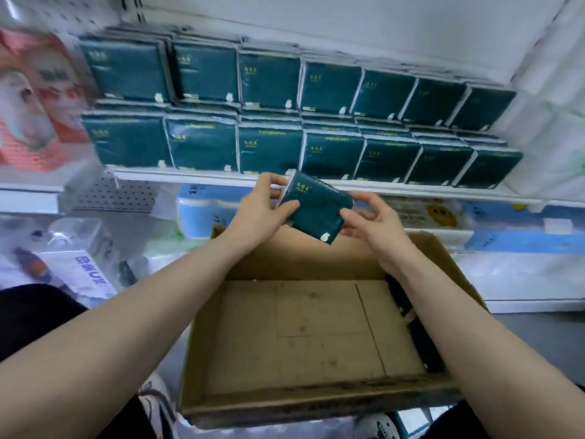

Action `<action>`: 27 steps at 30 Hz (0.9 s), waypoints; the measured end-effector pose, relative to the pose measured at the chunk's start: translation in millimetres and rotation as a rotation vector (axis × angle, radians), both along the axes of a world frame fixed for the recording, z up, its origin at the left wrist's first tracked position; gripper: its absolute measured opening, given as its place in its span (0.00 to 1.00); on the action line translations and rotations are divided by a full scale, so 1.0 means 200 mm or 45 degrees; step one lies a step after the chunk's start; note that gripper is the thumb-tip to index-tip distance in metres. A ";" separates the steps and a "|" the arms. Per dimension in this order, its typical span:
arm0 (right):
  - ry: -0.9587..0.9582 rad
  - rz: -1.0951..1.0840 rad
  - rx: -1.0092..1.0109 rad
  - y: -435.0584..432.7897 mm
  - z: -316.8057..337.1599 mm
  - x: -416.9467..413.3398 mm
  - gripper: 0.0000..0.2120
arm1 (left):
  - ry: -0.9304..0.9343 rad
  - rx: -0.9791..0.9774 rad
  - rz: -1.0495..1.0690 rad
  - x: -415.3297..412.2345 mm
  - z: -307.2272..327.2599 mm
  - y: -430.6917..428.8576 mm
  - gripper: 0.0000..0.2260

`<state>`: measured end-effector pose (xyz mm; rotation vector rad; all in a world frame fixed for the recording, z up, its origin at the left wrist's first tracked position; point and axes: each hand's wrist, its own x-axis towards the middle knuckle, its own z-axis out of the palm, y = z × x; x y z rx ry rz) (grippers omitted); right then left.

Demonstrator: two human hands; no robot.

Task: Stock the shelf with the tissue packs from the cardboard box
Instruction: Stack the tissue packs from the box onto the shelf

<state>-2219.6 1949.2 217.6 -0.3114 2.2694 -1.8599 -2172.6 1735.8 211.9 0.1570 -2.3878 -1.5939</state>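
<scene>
**Pack held above the box**

The left fingers (pixel 286 205) grasp a pack (pixel 316 207) just below the shelf (pixel 190 177) edge. The right fingers (pixel 348 214) curl at its right edge, grip unclear. Below them, the box (pixel 300 327) holds dark items (pixel 424 343) along its right wall, blurred and half hidden.

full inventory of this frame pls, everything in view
shelved tissue packs: 14 fronts showing, two rows of seven, more behind; dark green; on white shelf
held tissue pack: 1, dark green, above the box
cardboard box: 1, brown, open, below the hands
boxed tissue packs: count unclear, dark, along box's right inner wall
pink package: 1, left of shelf
blue packages: several, lower shelf
left hand: grips held pack's left edge
right hand: holds its right edge
</scene>
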 end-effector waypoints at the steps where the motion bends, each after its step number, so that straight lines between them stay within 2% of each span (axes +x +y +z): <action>1: 0.057 0.015 0.002 -0.05 0.06 -0.01 0.19 | 0.048 -0.002 0.017 0.01 0.05 -0.05 0.15; 5: 0.212 0.080 -0.042 -0.28 0.29 -0.04 0.19 | 0.254 -0.056 0.129 0.02 0.24 -0.25 0.14; 9: 0.340 0.126 -0.060 -0.53 0.45 -0.11 0.16 | 0.405 -0.256 0.306 0.01 0.38 -0.45 0.17; 13: 0.468 0.126 0.001 -0.77 0.54 -0.22 0.16 | 0.396 -0.300 0.449 -0.03 0.44 -0.62 0.20; 19: 0.589 0.039 0.072 -1.03 0.56 -0.40 0.18 | 0.343 -0.025 0.455 -0.12 0.42 -0.76 0.23; 27: 0.777 0.005 0.175 -1.17 0.54 -0.52 0.22 | 0.245 -0.120 0.496 -0.25 0.44 -0.81 0.26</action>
